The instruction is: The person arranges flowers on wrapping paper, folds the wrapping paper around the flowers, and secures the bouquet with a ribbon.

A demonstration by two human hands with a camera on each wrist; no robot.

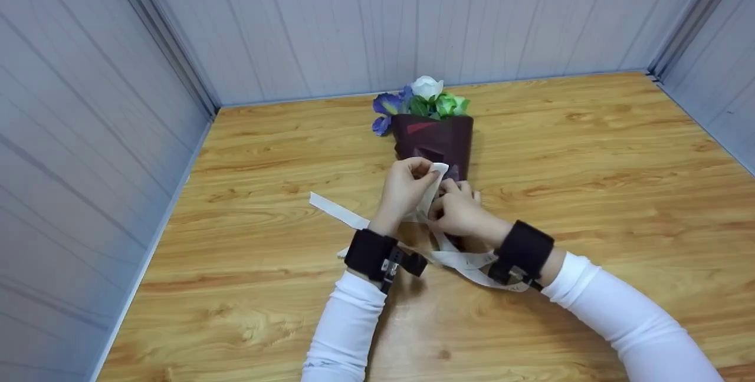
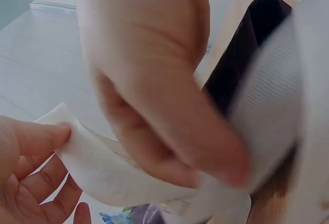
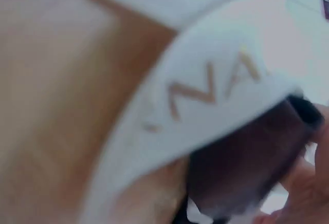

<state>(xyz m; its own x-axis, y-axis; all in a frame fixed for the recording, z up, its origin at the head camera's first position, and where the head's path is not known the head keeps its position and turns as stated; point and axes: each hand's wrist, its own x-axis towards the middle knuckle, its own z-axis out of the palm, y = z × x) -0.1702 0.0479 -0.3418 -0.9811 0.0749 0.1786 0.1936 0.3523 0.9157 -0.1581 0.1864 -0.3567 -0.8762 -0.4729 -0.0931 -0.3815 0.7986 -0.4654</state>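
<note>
A bouquet in dark maroon wrapping paper (image 1: pixel 433 137) lies on the table, its white, green and purple flowers (image 1: pixel 386 104) toward the back wall. White ribbon (image 1: pixel 339 211) with gold lettering runs across the lower part of the bouquet. My left hand (image 1: pixel 403 190) pinches one ribbon end between thumb and finger, as the left wrist view also shows at the ribbon (image 2: pixel 97 172). Close beside it, my right hand (image 1: pixel 463 210) has its curled thumb and fingers on the ribbon near the lower wrapping. In the right wrist view, lettered ribbon (image 3: pixel 205 85) covers much of the wrapping and is blurred.
The wood-grain table (image 1: pixel 253 287) extends around the bouquet. A loose ribbon tail points left, and a ribbon loop (image 1: pixel 472 264) hangs under the right wrist. Pale panel walls (image 1: pixel 354 22) stand at the back and both sides.
</note>
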